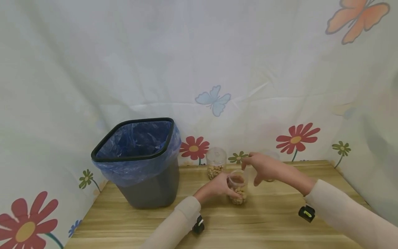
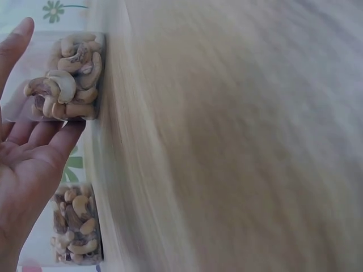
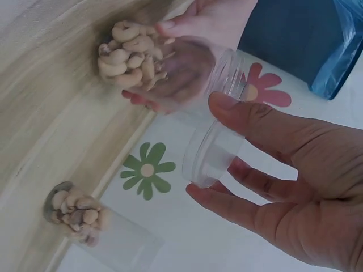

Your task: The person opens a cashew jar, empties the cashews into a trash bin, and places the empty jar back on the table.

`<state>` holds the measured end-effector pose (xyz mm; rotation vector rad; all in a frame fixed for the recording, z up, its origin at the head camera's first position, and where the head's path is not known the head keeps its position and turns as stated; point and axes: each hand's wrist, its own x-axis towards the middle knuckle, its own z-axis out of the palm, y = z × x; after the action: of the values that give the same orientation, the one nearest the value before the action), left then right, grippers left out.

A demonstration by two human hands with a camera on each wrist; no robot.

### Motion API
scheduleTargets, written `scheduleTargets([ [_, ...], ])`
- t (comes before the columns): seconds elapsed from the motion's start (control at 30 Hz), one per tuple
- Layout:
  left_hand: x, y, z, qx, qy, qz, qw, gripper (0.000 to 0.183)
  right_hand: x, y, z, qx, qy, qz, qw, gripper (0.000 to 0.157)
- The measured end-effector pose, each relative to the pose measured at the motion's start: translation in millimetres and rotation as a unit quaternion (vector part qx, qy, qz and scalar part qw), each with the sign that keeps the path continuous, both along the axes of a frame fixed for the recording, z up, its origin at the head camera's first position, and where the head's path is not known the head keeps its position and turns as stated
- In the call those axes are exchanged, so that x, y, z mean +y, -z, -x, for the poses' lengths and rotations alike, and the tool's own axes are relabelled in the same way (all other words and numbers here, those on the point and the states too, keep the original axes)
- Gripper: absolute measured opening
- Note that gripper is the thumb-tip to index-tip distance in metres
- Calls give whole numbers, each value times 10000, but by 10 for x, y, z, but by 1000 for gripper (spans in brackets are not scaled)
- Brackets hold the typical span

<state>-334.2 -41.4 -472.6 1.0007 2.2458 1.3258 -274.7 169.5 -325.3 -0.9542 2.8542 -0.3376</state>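
My left hand (image 1: pixel 218 185) holds a clear plastic jar (image 1: pixel 243 189) of cashews upright on the table, fingers and thumb round its side. The cashews (image 2: pixel 62 85) fill the lower part of this jar, and its mouth is uncovered. In the right wrist view, a clear round lid (image 3: pixel 211 154) is pinched between thumb and fingers of my right hand (image 3: pixel 300 175). The lid is tilted, just beside the jar's rim; whether they touch I cannot tell. In the head view my right hand (image 1: pixel 264 167) hovers to the right of the jar, and the lid barely shows.
A second jar (image 1: pixel 216 156) with mixed nuts stands behind my left hand. Another nut-filled jar (image 3: pixel 79 218) stands at the right back, mostly behind my right hand in the head view. A grey bin (image 1: pixel 149 192) with a blue liner stands left on the wooden table (image 1: pixel 267 221).
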Motion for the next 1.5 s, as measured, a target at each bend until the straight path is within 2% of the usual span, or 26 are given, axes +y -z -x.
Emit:
scheduleTargets([
  [0.13,-73,-7,-35,-137,-143,82,9998,62,72,66,1,-57,-36,151,9999,50],
  [0.4,-182,1,-62,74,-209,110,9997,60,189,306,42,23,-32,528,9986,52],
  [0.5,-221,8,-79,54,-236,110,9996,59,225,444,62,-34,-99,905,9958,54],
  [0.6,-254,18,-90,10,-270,97,9996,57,251,602,85,-274,-242,1446,9888,54],
  [0.7,-284,20,-102,-82,-318,87,9994,57,259,764,104,-695,-299,1942,9780,53],
  [0.8,-305,15,-114,-150,-350,85,9992,57,260,918,116,-1105,-267,2331,9658,51],
  [0.87,-313,13,-118,-147,-356,81,9992,57,258,1012,122,-1222,-256,2499,9602,49],
  [0.93,-315,9,-121,-126,-342,71,9993,56,258,1088,125,-1172,-285,2560,9591,47],
  [1.1,-313,-10,-130,-94,-301,37,9995,56,268,1192,133,-837,-308,2517,9637,47],
  [1.33,-315,-46,-143,-26,-314,129,9994,55,382,1245,140,-1132,-190,2659,9571,48],
  [1.4,-320,-44,-143,-15,-303,154,9994,55,425,1252,131,-1093,-179,2586,9596,50],
  [1.5,-336,-29,-136,26,-313,204,9993,55,480,1267,105,-927,-129,2276,9692,57],
])
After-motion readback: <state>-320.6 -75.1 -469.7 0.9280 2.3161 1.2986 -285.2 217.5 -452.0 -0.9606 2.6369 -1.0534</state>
